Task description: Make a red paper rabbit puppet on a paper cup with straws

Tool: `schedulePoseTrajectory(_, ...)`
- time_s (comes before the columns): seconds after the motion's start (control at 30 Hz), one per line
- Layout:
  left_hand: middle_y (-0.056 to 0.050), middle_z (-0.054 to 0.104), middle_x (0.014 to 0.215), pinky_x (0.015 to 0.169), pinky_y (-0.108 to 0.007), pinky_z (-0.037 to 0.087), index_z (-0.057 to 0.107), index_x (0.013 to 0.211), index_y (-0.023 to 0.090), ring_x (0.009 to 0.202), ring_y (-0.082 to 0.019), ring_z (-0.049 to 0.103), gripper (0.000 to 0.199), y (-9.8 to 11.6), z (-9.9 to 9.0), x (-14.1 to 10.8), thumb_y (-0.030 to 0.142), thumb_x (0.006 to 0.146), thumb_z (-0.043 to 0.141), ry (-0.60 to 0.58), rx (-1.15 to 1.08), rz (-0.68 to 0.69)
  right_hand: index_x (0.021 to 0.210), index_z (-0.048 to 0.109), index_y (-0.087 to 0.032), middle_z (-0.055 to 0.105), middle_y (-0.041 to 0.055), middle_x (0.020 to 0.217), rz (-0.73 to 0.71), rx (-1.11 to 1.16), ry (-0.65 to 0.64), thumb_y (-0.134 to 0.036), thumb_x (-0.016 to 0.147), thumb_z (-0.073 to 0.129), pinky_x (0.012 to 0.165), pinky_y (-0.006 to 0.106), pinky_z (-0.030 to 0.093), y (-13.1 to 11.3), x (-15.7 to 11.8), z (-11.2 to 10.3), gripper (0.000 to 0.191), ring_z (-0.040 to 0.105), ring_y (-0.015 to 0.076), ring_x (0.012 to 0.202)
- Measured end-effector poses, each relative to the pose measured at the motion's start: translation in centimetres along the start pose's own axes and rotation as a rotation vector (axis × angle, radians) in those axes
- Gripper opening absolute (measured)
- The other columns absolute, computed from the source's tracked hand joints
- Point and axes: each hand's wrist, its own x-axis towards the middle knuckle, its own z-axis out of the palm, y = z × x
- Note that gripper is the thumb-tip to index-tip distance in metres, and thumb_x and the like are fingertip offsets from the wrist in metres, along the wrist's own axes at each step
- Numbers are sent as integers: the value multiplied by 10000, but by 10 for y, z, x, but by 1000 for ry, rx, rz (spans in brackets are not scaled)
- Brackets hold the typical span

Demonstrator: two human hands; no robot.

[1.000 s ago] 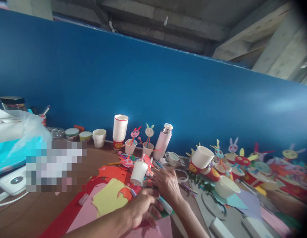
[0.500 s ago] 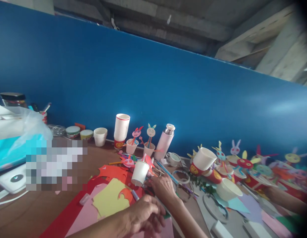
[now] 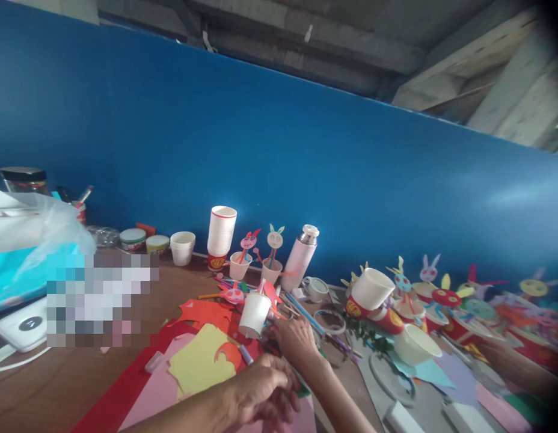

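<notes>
Over the pink paper (image 3: 148, 394) at the bottom centre, my left hand (image 3: 265, 391) hangs with its fingers loosely curled and apart, holding nothing that shows. My right hand (image 3: 294, 340) reaches past it, with its fingertips down among dark items beside a white paper cup (image 3: 255, 314). What those fingertips touch is hidden. A pink paper face (image 3: 233, 294) lies against the cup's upper left. Yellow paper (image 3: 202, 359) and an orange curved scrap (image 3: 229, 355) lie left of my hands, with a glue-stick-like tube (image 3: 245, 353) beside them.
Behind stand stacked cups (image 3: 222, 231), two cup figures and a pink flask (image 3: 299, 258). Tape rolls (image 3: 331, 322), more cup figures (image 3: 450, 297) and coloured paper (image 3: 459, 373) fill the right. A person's blurred arm (image 3: 518, 364) is at far right. A plastic bag (image 3: 58, 225) lies left.
Both of my hands stay almost where they were. At the far right, the other person's arm has shifted slightly.
</notes>
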Motion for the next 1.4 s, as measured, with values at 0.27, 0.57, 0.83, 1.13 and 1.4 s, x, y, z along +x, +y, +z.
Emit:
schedulePoseTrajectory(0.27, -72, 610, 537, 280, -170, 375, 577, 656, 111, 364, -125, 536, 168, 1, 0, -2, 151, 534, 469, -9, 2, 14, 896, 615, -185, 687, 98, 814, 43, 16, -34, -220, 813, 437, 734, 315, 386, -4, 2, -7, 200, 631, 239, 806)
schedulePoseTrajectory(0.57, -76, 605, 533, 276, -168, 368, 577, 654, 105, 344, -122, 528, 149, 4, 3, -6, 138, 565, 462, 16, 5, 7, 933, 594, -202, 679, 81, 870, 78, 42, -79, -202, 796, 436, 708, 285, 399, -5, 3, -11, 209, 623, 222, 839)
schedulePoseTrajectory(0.83, -79, 619, 537, 264, -185, 388, 547, 653, 119, 349, -131, 532, 112, 1, 2, -5, 122, 554, 495, 20, -18, 13, 907, 571, -205, 663, 60, 894, 98, 63, -56, -245, 762, 495, 696, 273, 399, -4, 0, -14, 169, 611, 217, 852)
schedulePoseTrajectory(1.13, -61, 609, 512, 270, -162, 364, 555, 634, 122, 344, -121, 526, 140, 3, 4, -6, 128, 528, 463, 20, -3, 6, 993, 553, -231, 668, 51, 927, 95, 90, -69, -213, 760, 471, 713, 279, 405, -4, 0, -14, 248, 609, 218, 890)
schedulePoseTrajectory(1.4, -64, 600, 531, 263, -190, 392, 596, 675, 99, 331, -121, 522, 190, 4, 4, -6, 142, 549, 461, 5, 21, 12, 982, 579, -210, 671, 76, 921, 96, 91, -135, -178, 765, 458, 689, 284, 421, -6, 5, -16, 252, 617, 230, 872)
